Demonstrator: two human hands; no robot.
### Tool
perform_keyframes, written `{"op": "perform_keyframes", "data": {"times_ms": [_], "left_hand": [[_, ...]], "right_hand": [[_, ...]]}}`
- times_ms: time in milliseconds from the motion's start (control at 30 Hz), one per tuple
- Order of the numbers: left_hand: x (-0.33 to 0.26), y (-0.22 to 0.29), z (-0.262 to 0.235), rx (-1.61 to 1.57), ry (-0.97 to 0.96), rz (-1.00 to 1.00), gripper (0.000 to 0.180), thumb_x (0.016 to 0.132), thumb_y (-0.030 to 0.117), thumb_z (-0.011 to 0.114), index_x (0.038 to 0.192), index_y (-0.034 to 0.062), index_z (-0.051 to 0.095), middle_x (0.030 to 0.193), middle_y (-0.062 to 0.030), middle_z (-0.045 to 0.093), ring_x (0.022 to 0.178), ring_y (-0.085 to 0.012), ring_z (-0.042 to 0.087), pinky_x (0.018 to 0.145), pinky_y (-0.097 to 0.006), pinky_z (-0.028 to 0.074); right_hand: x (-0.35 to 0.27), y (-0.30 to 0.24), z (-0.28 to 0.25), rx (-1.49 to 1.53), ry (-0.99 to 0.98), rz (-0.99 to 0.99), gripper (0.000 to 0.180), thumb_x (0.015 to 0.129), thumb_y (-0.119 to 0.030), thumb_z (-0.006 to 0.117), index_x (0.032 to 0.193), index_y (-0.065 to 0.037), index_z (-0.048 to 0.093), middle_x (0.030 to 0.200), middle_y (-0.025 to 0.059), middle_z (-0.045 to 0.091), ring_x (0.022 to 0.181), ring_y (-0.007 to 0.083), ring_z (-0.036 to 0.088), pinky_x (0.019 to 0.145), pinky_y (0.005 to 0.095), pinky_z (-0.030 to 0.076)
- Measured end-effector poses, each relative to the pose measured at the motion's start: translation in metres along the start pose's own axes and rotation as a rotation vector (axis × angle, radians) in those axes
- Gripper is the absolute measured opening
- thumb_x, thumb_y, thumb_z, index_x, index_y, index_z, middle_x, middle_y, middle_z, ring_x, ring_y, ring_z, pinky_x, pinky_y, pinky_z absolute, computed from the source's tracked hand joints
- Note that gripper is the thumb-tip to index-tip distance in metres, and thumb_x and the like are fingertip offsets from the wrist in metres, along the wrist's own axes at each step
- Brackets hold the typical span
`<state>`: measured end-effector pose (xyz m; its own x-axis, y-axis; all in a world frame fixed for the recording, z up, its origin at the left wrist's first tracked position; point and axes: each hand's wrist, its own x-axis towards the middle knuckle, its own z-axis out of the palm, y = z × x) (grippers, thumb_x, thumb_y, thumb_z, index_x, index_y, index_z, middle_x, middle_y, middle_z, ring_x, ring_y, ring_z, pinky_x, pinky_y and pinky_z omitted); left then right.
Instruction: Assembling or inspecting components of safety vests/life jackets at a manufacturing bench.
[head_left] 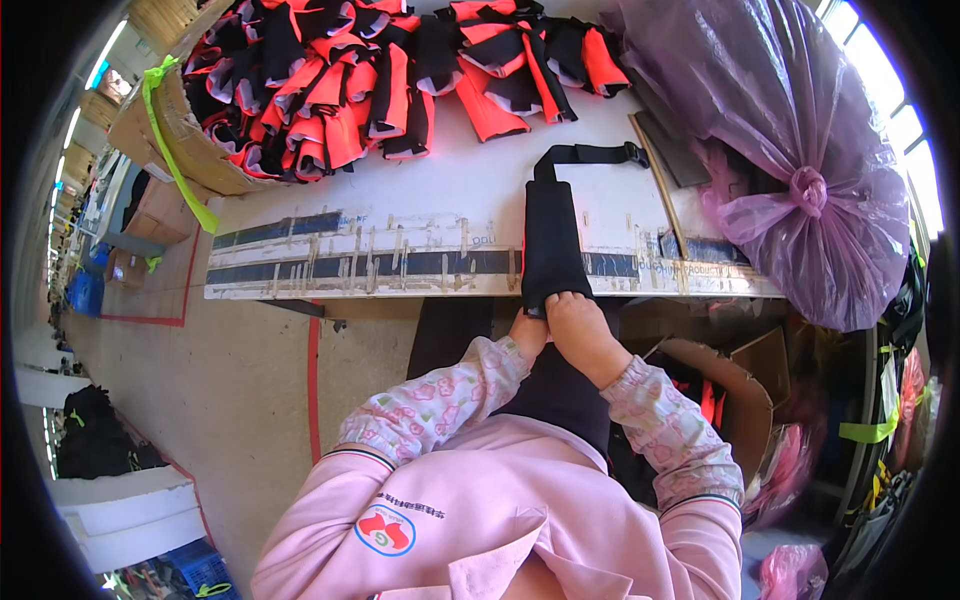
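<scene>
A black pad (553, 240) lies lengthwise on the table (400, 215), its near end hanging over the table's front edge at centre frame, with a black strap (588, 153) looping from its far end toward 1 o'clock. Both hands meet at that near end: the left hand (527, 330) sits at the pad's lower left corner, fingers curled up under the fabric and pinching it, while the right hand (582, 330) lies just beside it, touching, fingers bent over the pad's bottom edge and gripping it too — the fingertips themselves are hidden behind the cloth. Both forearms wear pink floral sleeves. At 11 to 12 o'clock from the pad, a heap of orange-and-black pieces (370, 70) covers the far side of the table, partly spilling from a cardboard box (165, 135) at 10 o'clock that is tied with a green band. At 2 o'clock a knotted purple bag (790, 150) rests on the table's right end. Below it, at 4 o'clock, an open carton (735, 385) stands on the floor beside the person's lap.
</scene>
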<state>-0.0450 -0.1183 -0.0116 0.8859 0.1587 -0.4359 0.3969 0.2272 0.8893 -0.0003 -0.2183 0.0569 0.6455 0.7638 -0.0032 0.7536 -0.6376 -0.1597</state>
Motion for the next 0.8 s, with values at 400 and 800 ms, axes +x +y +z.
{"op": "perform_keyframes", "data": {"times_ms": [400,800], "left_hand": [[0.012,-0.008,0.006,-0.154,0.036,0.063,0.011,0.088,0.003,0.045,0.087,0.0021,0.055,0.057,-0.0083,0.056,0.036,-0.0174,0.049,0.03,-0.028,0.036],[0.025,-0.051,-0.014,-0.058,0.05,0.081,0.037,0.065,-0.01,0.061,0.101,-0.0063,0.057,0.085,-0.0216,0.063,0.062,-0.0277,0.064,0.042,-0.036,0.052]], "right_hand": [[0.028,0.018,0.032,0.061,-0.445,-0.134,0.011,0.069,-0.018,0.066,0.058,-0.013,0.067,0.073,0.0092,0.066,0.077,0.0227,0.064,0.066,0.0345,0.05],[0.07,0.035,0.117,-0.056,-0.363,-0.719,0.018,0.079,-0.018,0.055,0.091,-0.006,0.063,0.099,0.0159,0.061,0.095,0.0303,0.058,0.081,0.0391,0.046]]}}
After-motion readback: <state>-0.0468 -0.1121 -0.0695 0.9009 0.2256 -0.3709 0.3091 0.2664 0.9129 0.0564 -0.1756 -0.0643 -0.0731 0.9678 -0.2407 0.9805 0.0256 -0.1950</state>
